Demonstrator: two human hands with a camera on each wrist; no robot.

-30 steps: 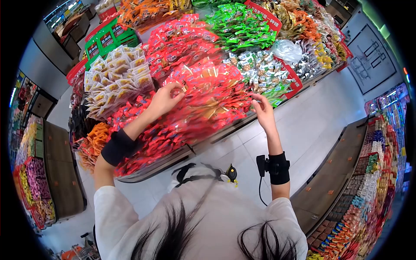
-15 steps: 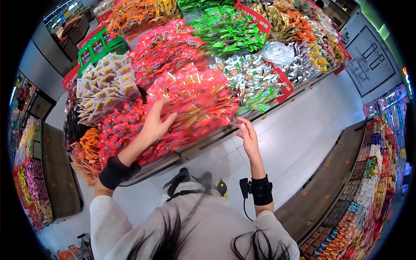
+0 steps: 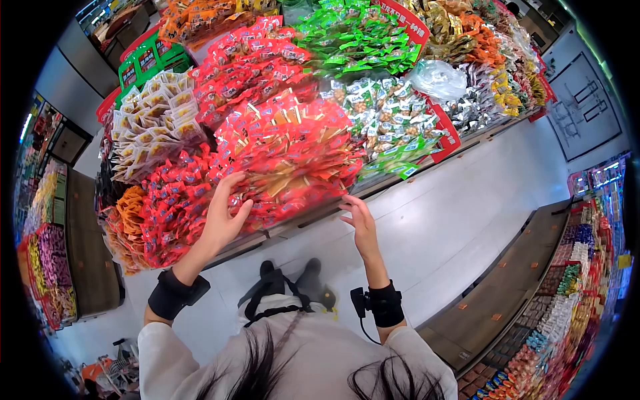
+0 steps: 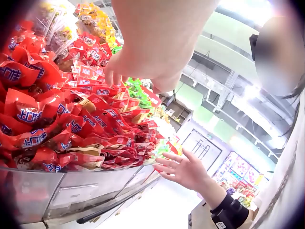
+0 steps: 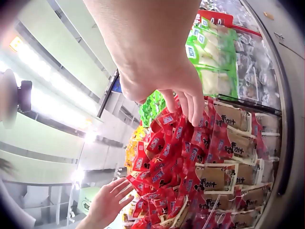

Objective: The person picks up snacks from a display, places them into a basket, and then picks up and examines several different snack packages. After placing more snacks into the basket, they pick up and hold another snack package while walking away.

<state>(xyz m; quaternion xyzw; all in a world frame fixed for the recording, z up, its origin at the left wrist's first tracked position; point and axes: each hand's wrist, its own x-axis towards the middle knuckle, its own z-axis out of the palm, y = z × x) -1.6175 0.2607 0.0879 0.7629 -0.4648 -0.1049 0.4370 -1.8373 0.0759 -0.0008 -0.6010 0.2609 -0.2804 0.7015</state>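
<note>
Red snack packets lie heaped in a display bin, some turned to show tan backs. My left hand hovers at the near left part of this heap, thumb apart from relaxed fingers, holding nothing. Over the bin's front edge, at the heap's right corner, is my right hand, its fingers loosely bent and nothing in them. In the right wrist view its fingertips overlap the red packets. The left wrist view shows the right palm with fingers spread.
White-and-green packets and green packets adjoin the red heap. Clear-wrapped snacks stand stacked at left, with orange packets below. A red sign strip divides the bins. Shelves of goods line the right side.
Both hands have drawn back toward the body and to the left in the head view. The left fingers have loosened from a curled pose over the red packets.
</note>
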